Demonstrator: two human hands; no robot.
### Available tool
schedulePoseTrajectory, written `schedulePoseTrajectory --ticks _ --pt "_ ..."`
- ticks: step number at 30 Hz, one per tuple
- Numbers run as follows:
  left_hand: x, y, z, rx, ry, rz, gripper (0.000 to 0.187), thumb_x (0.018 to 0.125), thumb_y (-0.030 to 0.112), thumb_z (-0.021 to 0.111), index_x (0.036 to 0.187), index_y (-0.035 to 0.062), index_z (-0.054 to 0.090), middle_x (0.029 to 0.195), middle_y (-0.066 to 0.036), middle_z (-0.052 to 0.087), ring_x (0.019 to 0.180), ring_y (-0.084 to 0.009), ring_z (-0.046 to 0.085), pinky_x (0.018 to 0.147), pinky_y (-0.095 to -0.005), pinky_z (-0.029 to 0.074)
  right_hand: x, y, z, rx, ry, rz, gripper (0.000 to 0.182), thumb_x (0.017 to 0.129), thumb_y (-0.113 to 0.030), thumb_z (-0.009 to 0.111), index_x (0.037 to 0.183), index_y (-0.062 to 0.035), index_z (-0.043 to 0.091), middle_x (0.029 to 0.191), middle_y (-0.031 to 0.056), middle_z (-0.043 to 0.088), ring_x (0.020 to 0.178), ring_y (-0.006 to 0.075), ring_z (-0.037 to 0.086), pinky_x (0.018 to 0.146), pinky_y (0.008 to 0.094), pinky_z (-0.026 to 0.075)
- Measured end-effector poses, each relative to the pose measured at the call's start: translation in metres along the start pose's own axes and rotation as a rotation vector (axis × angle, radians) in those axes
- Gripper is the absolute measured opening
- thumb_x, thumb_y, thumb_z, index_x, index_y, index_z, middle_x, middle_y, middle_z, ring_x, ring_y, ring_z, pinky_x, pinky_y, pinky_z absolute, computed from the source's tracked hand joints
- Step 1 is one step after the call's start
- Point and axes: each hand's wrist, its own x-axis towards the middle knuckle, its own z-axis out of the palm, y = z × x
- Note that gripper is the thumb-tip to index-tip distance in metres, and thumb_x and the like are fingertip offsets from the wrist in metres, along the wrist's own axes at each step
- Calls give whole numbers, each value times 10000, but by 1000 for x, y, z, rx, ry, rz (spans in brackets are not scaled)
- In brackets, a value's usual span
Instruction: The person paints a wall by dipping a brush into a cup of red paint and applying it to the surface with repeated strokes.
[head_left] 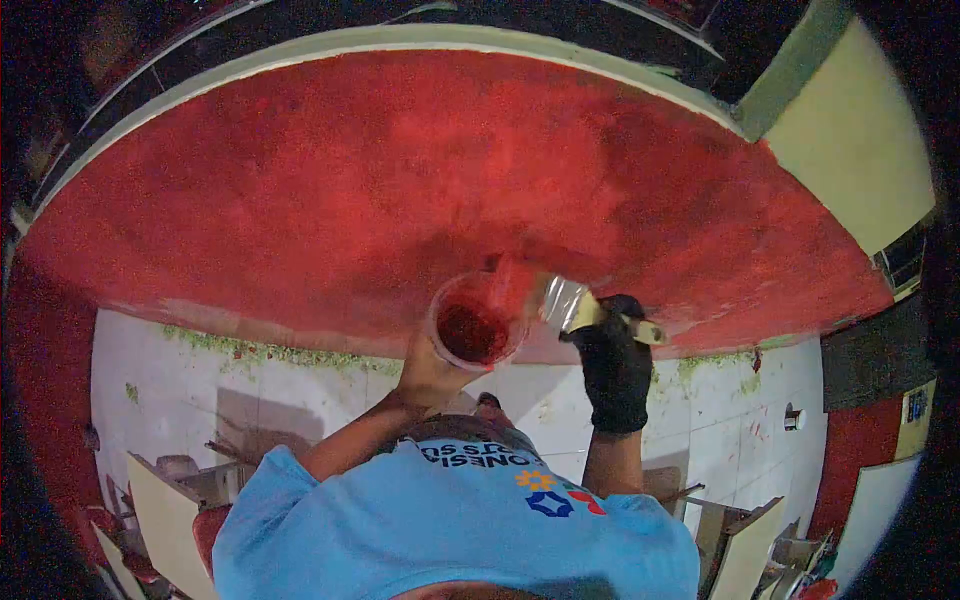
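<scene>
My left hand (431,372), bare, is wrapped round a clear plastic tub (478,362) with dark red paint (470,330) in it. A black glove covers my right hand (612,372), which is closed on the pale handle of a wide paintbrush (572,306) with a metal band. The brush lies nearly sideways, its red-coated bristles pointing left and overlapping the tub's right rim in this view. In front of both hands rises a low wall (380,170) coated in red, with uneven lighter and darker patches.
A pale ledge (480,38) tops the wall, and a cream pillar (850,130) stands at right. White floor tiles (720,420) carry greenish debris (290,352) along the wall's foot. Furniture (165,515) stands behind me at left, with more boards (745,545) at right.
</scene>
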Motion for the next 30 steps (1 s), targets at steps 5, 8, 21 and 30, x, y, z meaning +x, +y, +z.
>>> schedulePoseTrajectory --ticks 5,8,21,30 --pt "-14 -19 -15 31 17 -130 891 512 169 839 1228 22 331 1205 -128 445 1122 -232 444 960 -376 358 -6 -7 7 872 303 461 166 799 -117 600 890 -14 508 895 100 534 816 201 530 705 321 437" --pt "-18 -31 -20 58 62 -92 923 508 184 843 1241 31 304 1197 -130 449 1112 -234 454 958 -382 359 5 -7 18 580 408 153 140 824 -93 576 929 -16 523 903 68 546 838 163 518 738 299 435" --pt "-60 -49 -71 337 468 -75 897 506 177 835 1226 28 321 1136 -124 480 1027 -229 494 897 -346 397 9 -57 71 255 94 -379 318 747 -202 590 1021 -41 583 857 147 592 804 301 564 719 382 441" --pt "-78 -44 -99 328 667 -24 645 584 33 761 1140 19 435 1004 -88 561 884 -188 563 781 -296 476 5 -41 22 651 405 125 280 838 -125 510 1100 -32 538 991 109 590 929 217 545 856 355 411"
